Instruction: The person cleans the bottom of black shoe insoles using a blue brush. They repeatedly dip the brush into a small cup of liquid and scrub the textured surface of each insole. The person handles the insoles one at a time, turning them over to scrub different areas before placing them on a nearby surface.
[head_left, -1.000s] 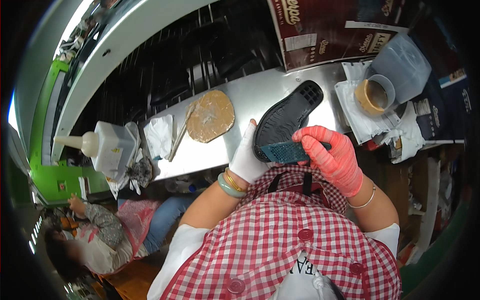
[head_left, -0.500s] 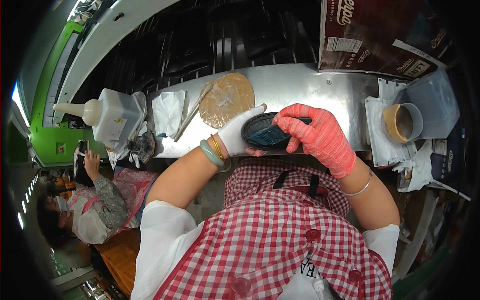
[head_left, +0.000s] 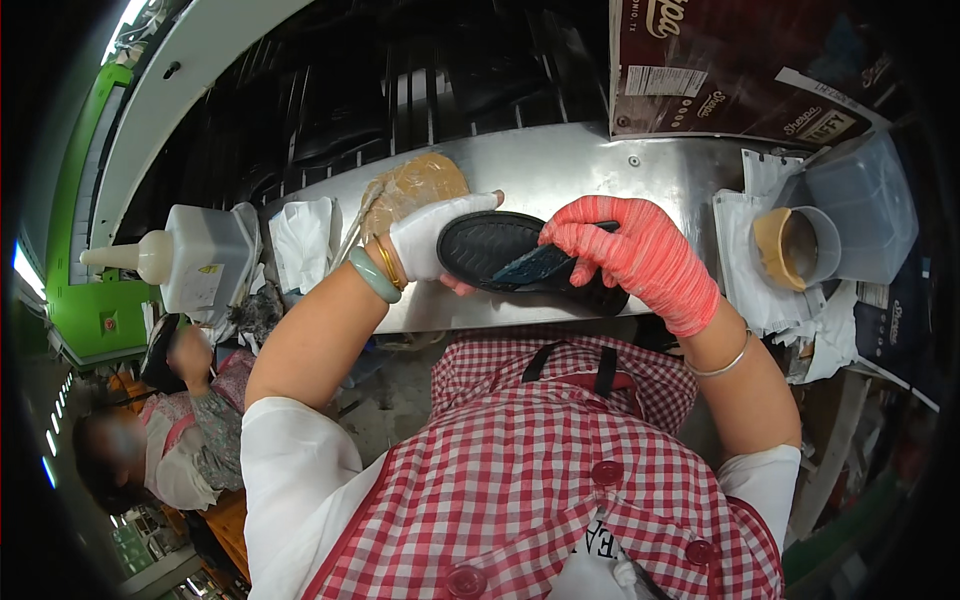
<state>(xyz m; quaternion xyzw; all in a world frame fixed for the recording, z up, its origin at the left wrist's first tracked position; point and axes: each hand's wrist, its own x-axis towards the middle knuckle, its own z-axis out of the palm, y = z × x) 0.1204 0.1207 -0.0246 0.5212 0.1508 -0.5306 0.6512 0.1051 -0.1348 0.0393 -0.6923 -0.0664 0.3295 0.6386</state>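
My left hand [head_left: 428,240], in a white glove with bare fingertips, is closed round one end of a black shoe sole [head_left: 478,243]. The sole is tilted above the near edge of the metal bench, with a ridged pattern facing up. In a coral knit glove, my right hand [head_left: 635,255] pinches the dark handle of a brush. Its dark teal bristles [head_left: 532,268] lie against the middle of the sole. The far end of the sole is partly hidden under my right hand.
A film-wrapped brown disc [head_left: 430,180] and white paper [head_left: 302,240] lie on the metal bench [head_left: 560,165]. At left lies a nozzled squeeze bottle [head_left: 200,258]; at right stand a tan-rimmed clear cup [head_left: 822,245] and maroon carton [head_left: 720,110]. A co-worker holds a dark shoe [head_left: 160,355].
The sole has turned, so its ridged face and more of its length now show. My left hand has moved left with it. The brush stays in my right hand, against the sole.
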